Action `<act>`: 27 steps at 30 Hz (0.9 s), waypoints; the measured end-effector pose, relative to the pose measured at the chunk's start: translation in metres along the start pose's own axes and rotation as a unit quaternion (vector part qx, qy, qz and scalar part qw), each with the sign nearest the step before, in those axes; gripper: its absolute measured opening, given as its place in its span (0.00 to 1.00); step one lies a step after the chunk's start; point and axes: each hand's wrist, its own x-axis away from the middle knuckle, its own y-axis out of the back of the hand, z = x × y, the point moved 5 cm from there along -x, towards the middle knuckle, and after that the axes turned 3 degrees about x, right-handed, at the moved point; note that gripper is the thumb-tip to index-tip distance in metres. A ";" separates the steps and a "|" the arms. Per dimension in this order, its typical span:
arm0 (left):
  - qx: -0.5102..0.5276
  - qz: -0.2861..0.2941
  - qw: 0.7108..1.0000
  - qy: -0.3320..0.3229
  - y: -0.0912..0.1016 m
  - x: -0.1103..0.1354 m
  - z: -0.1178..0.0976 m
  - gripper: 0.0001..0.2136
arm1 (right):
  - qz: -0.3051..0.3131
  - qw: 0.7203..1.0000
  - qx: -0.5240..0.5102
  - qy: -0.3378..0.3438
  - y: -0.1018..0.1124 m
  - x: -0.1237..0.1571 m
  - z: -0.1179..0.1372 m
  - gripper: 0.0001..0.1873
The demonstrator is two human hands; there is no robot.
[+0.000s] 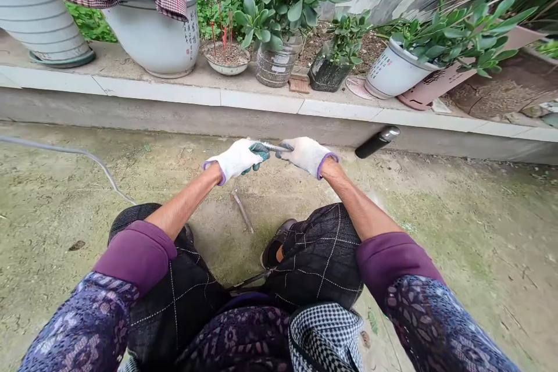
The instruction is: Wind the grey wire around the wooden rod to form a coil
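One rod [274, 147], held crosswise (slightly slanted)

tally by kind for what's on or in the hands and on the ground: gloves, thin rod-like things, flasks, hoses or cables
Gloves: 2, one each on the left hand and right hand
Thin rod-like things: 2, the held rod and the loose rod on the ground
Flask: 1
Hose or cable: 1
Total: 6
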 end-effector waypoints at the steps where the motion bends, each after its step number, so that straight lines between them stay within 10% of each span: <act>1: 0.027 -0.005 1.000 0.002 -0.001 0.000 0.001 0.09 | -0.010 1.000 0.023 0.007 0.002 -0.002 0.000 0.11; 12: 0.196 -0.018 0.980 -0.009 0.007 0.010 -0.013 0.09 | -0.055 0.996 -0.062 0.036 0.006 -0.002 0.011 0.13; 17: 0.183 0.004 0.983 -0.001 0.009 0.004 -0.003 0.10 | -0.010 0.955 -0.295 -0.036 0.012 0.009 0.007 0.17; 22: 0.146 0.023 0.989 0.009 0.008 0.000 -0.001 0.04 | 0.140 0.913 -0.381 0.030 0.008 0.032 0.019 0.23; 27: 0.020 0.050 0.998 0.024 0.004 0.008 -0.002 0.03 | 0.327 0.919 -0.220 0.035 -0.027 0.041 0.019 0.20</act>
